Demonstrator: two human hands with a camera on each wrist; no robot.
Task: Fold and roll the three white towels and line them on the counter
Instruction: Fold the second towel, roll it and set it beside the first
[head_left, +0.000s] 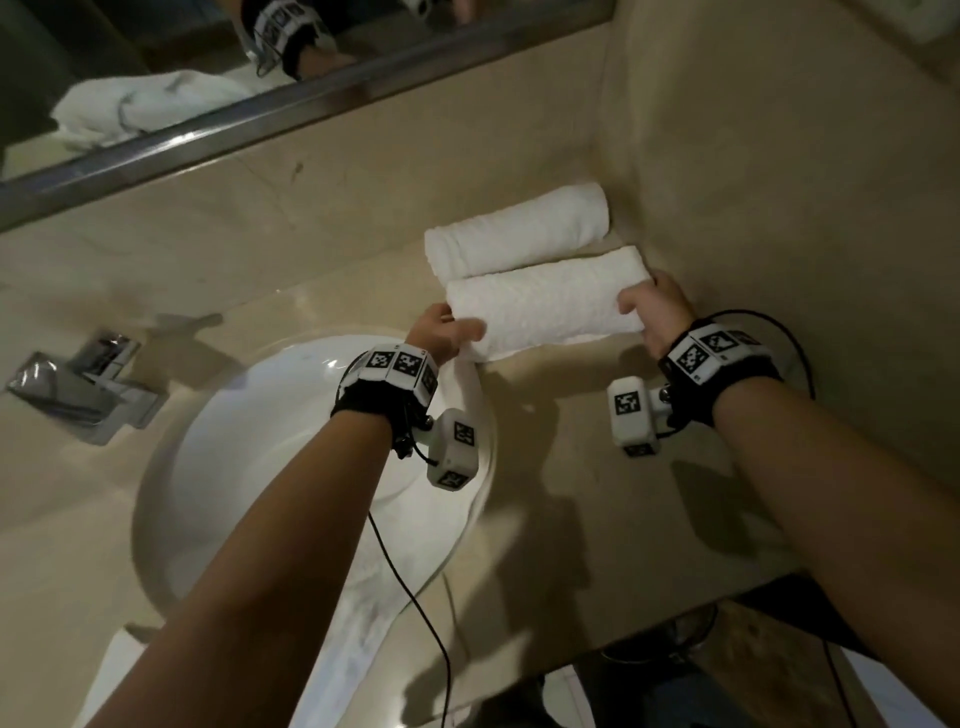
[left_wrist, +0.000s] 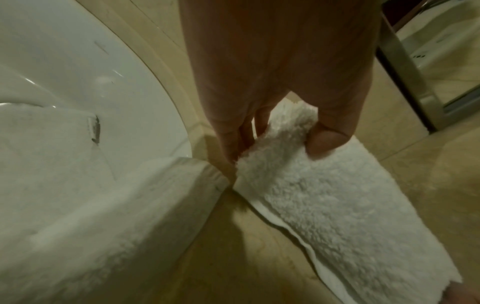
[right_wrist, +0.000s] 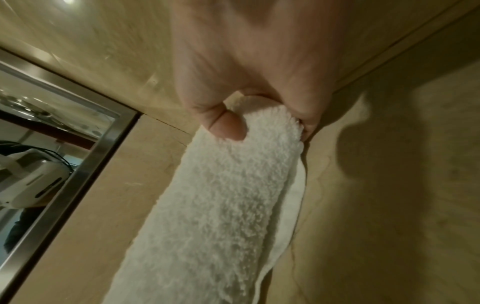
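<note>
Two rolled white towels lie side by side on the beige counter (head_left: 561, 467), to the right of the sink. The far roll (head_left: 517, 228) rests untouched near the back wall. The near roll (head_left: 545, 304) (left_wrist: 337, 205) (right_wrist: 221, 195) is held at both ends. My left hand (head_left: 447, 327) (left_wrist: 278, 139) pinches its left end between thumb and fingers. My right hand (head_left: 649, 301) (right_wrist: 267, 125) grips its right end beside the side wall. A third white towel (head_left: 374, 613) (left_wrist: 91, 205) lies unrolled, draped over the sink's right front rim.
The white sink (head_left: 249, 441) fills the lower left, with a chrome faucet (head_left: 88, 384) at its left. A framed mirror (head_left: 208, 67) runs along the back wall. A beige side wall (head_left: 779, 182) closes the counter on the right. The counter's front edge (head_left: 649, 639) is near my right forearm.
</note>
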